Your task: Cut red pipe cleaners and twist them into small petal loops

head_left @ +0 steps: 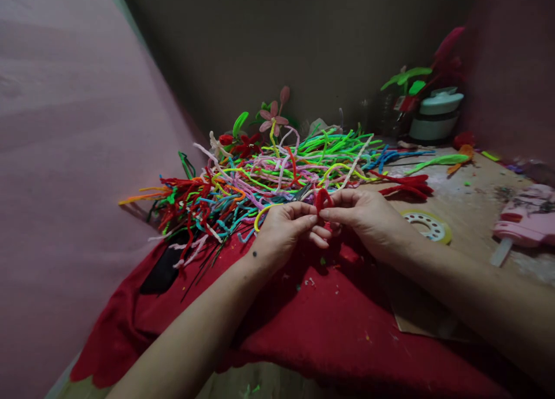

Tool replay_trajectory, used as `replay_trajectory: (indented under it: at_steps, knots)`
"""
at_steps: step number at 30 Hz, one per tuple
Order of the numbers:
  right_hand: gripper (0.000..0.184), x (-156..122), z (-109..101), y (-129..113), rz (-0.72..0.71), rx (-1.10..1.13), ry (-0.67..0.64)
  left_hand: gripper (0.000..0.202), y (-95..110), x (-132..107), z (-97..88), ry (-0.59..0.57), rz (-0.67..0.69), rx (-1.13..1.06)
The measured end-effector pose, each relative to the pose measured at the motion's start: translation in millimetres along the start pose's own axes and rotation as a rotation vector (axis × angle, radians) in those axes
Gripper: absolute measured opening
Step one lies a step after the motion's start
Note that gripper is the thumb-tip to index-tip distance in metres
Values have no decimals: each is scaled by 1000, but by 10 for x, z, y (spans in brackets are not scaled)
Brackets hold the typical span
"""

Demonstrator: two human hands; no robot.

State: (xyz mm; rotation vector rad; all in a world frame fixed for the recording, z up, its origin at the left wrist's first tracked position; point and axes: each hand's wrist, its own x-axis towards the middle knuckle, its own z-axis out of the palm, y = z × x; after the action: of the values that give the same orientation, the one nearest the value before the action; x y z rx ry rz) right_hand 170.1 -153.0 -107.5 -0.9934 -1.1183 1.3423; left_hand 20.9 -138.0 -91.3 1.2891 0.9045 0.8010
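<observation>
Between my two hands is a red pipe cleaner [321, 200] bent into a small upright loop. My left hand [288, 225] pinches its lower left side between thumb and forefinger. From the other side, my right hand [362, 214] grips the same loop with thumb and fingertips. Some of the fingers beneath the loop overlap, and the pipe cleaner's lower end is hidden by them. Just beyond both hands spreads a big heap of loose pipe cleaners [269, 173] in green, pink, red, yellow and blue.
A red cloth [303, 312] covers the front of the table. To the right lie a tape roll [427, 225], red pipe-cleaner pieces [407, 186] and a pink popsicle-shaped object [526, 214]. A lidded container [436, 118] stands at the back. A dark flat object [160, 270] rests on the left.
</observation>
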Motion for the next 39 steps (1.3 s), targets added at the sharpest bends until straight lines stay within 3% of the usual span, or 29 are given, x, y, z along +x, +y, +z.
replay_trajectory:
  at_steps: [9,22,33,39]
  knots:
    - [20,2,-11,-54,-83,58,-13,10,-9,-9,-11,-67,-67,13]
    - [19,11,-15,5,-70,103,-87,9,53,1,-61,-247,-223,-205]
    - [18,-31,31,-30,33,151,29,12,42,4,-51,-255,-298,-174]
    - [14,-13,2,-35,-44,58,130,18,19,8,-62,-249,-285,-151]
